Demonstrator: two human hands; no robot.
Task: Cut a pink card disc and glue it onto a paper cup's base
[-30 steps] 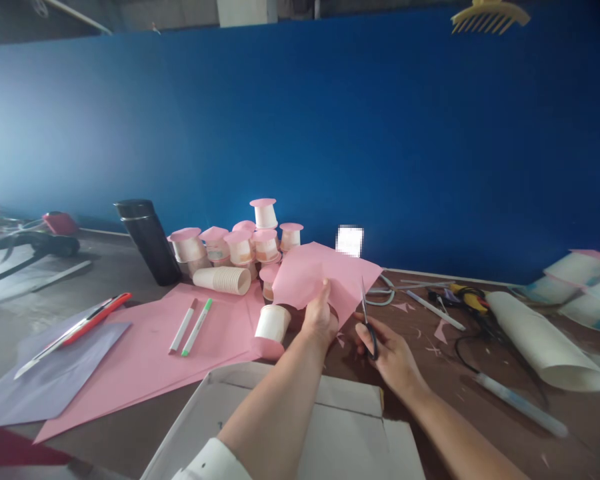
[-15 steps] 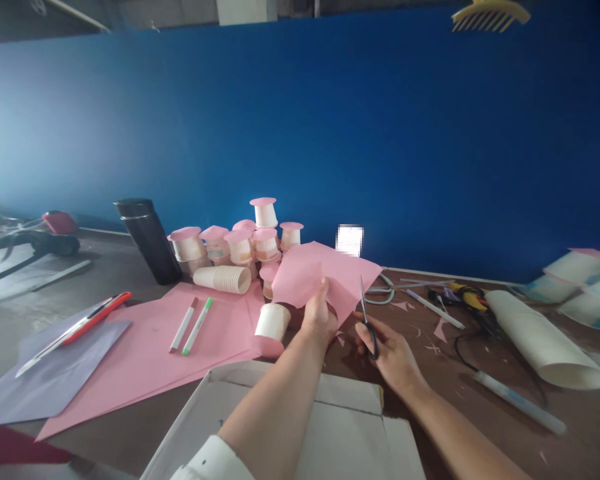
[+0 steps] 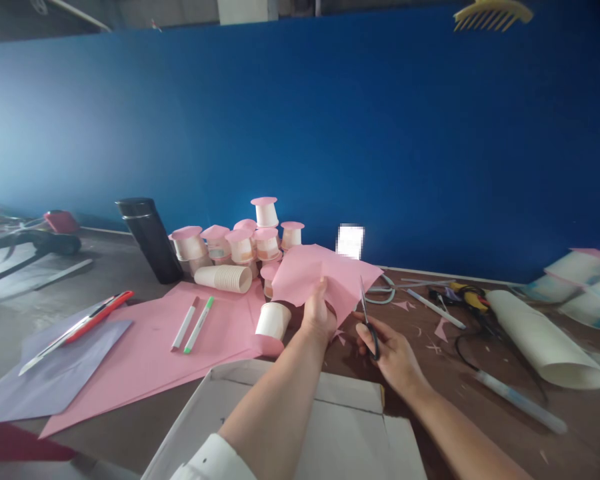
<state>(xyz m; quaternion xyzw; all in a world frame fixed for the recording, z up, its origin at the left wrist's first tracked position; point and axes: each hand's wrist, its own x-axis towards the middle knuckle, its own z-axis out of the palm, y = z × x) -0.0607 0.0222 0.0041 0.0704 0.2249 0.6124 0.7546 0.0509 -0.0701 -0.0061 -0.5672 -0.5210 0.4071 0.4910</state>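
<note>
My left hand (image 3: pixel 318 315) pinches a loose pink paper sheet (image 3: pixel 325 275) and holds it up off the table, thumb on top. My right hand (image 3: pixel 391 356) grips black-handled scissors (image 3: pixel 367 316), blades pointing up at the sheet's right edge. Just left of my left hand a white paper cup (image 3: pixel 273 321) stands upside down on a pink disc. Behind it several cups topped with pink discs (image 3: pixel 241 241) are piled up, and a stack of cups (image 3: pixel 223 278) lies on its side.
A large pink sheet (image 3: pixel 145 353) carries two pens (image 3: pixel 192 325). Farther left, a utility knife (image 3: pixel 75 331) rests on lilac paper; a black flask (image 3: pixel 150 240) stands behind. An open white box (image 3: pixel 340 433) is nearest me. A paper roll (image 3: pixel 543 340), glue gun (image 3: pixel 467 297) and scraps lie right.
</note>
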